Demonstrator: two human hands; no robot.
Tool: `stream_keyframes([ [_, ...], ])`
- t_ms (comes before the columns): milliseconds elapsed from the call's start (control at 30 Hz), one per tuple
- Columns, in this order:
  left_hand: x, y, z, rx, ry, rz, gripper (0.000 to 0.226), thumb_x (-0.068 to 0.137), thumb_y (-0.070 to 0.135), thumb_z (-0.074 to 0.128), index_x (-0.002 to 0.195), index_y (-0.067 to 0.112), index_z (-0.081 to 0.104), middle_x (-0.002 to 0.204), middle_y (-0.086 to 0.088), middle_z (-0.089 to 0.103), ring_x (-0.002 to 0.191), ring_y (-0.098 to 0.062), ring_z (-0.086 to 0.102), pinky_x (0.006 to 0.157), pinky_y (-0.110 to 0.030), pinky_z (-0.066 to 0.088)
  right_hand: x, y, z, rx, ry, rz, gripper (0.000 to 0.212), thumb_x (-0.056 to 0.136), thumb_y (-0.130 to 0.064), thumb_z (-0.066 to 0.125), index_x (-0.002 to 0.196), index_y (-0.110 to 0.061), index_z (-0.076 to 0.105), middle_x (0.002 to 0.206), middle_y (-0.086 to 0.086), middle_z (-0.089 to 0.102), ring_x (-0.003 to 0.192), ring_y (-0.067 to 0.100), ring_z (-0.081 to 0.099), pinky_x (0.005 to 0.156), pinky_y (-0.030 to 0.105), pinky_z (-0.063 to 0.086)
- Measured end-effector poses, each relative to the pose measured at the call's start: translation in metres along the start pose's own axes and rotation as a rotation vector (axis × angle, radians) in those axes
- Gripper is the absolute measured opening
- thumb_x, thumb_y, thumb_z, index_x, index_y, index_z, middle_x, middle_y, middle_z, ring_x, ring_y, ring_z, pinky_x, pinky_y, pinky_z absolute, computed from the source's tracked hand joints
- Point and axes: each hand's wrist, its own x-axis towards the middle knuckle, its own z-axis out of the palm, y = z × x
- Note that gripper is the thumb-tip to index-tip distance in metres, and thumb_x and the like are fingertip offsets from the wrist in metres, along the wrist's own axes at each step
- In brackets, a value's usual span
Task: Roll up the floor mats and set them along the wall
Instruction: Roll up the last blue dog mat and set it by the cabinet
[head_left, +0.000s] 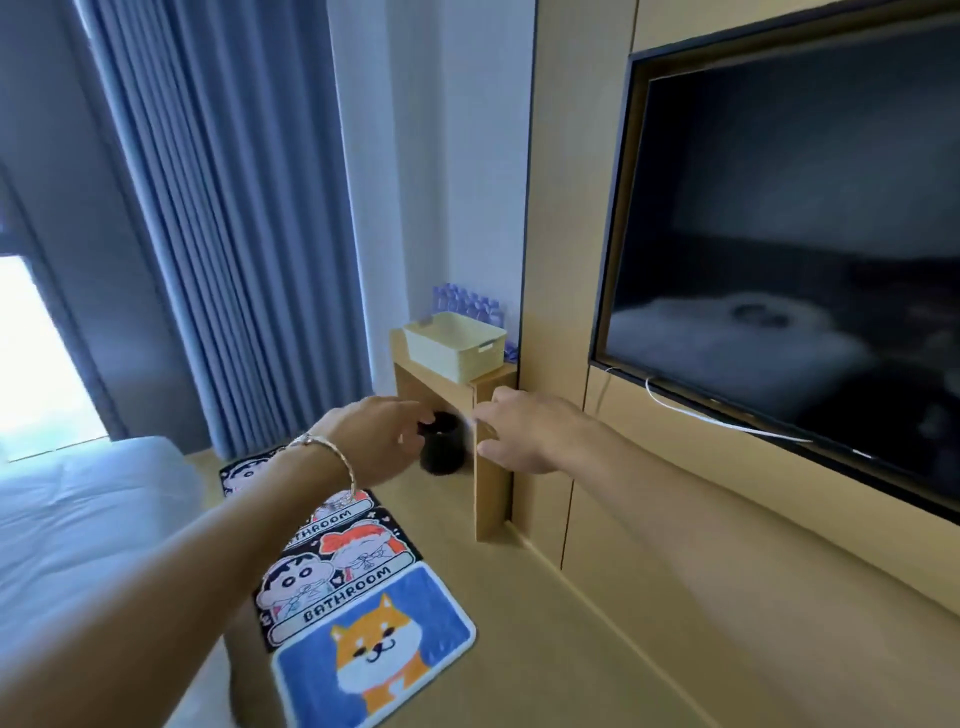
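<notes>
Several small mats lie flat in a row on the wood floor between the bed and the wall. Nearest is a blue mat with an orange dog (374, 644). Behind it lies a black cartoon mat reading BATHROOM (337, 577), then another like it (340, 506), partly hidden by my left arm, and a further one (247, 473) by the curtain. Both arms are stretched forward at about chest height, well above the mats. My left hand (384, 436), with a bracelet at the wrist, and my right hand (524, 431) have fingers apart and hold nothing.
A bed with white sheets (78, 519) fills the left. A low wooden side table (488, 457) against the wall carries a pale basket (454, 345) and water bottles (467, 304); a black bin (441, 452) sits under it. A television (789, 260) hangs on the wood-panelled wall. Blue curtains (234, 234) hang behind.
</notes>
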Motion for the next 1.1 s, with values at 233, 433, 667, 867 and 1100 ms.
stream_keyframes([
  [233,0.008,-0.057,0.032,0.043,-0.086,-0.090,0.035,0.093,0.034,0.048,0.127,0.036,0.052,0.124,0.010,0.057,0.106,-0.012,0.058,0.089,-0.034,0.051,0.081,-0.016,0.030,0.023,-0.084,-0.083,0.050,0.096,-0.036,0.044,0.144,-0.022,0.037,0.144,0.006,0.038,0.125,0.029,0.046,0.099,0.042,0.043],
  [433,0.059,-0.116,0.021,0.141,-0.081,-0.175,0.035,0.093,0.033,0.046,0.127,0.029,0.053,0.123,0.004,0.059,0.106,-0.016,0.058,0.088,-0.035,0.052,0.184,-0.007,0.021,0.086,-0.041,-0.150,0.049,0.095,-0.036,0.047,0.141,-0.023,0.041,0.142,0.005,0.042,0.123,0.027,0.047,0.097,0.041,0.045],
  [667,0.092,-0.175,0.026,0.227,-0.085,-0.315,0.035,0.095,0.031,0.046,0.129,0.030,0.052,0.125,0.004,0.058,0.109,-0.015,0.057,0.085,-0.024,0.047,0.293,-0.024,0.018,0.152,-0.085,-0.268,0.050,0.096,-0.035,0.048,0.143,-0.021,0.039,0.149,0.005,0.036,0.130,0.026,0.043,0.104,0.040,0.039],
  [867,0.099,-0.244,0.033,0.223,-0.111,-0.431,0.034,0.095,0.031,0.046,0.129,0.030,0.053,0.125,0.005,0.058,0.107,-0.015,0.056,0.083,-0.027,0.048,0.360,-0.079,0.035,0.161,-0.146,-0.385,0.049,0.096,-0.037,0.049,0.142,-0.022,0.041,0.146,0.004,0.039,0.125,0.025,0.047,0.101,0.039,0.042],
  [1100,0.145,-0.340,0.084,0.168,-0.170,-0.354,0.034,0.094,0.030,0.049,0.128,0.028,0.054,0.124,0.002,0.059,0.108,-0.018,0.057,0.085,-0.029,0.051,0.424,-0.109,0.067,0.151,-0.219,-0.302,0.051,0.097,-0.038,0.048,0.145,-0.022,0.037,0.148,0.005,0.036,0.130,0.025,0.043,0.103,0.037,0.038],
])
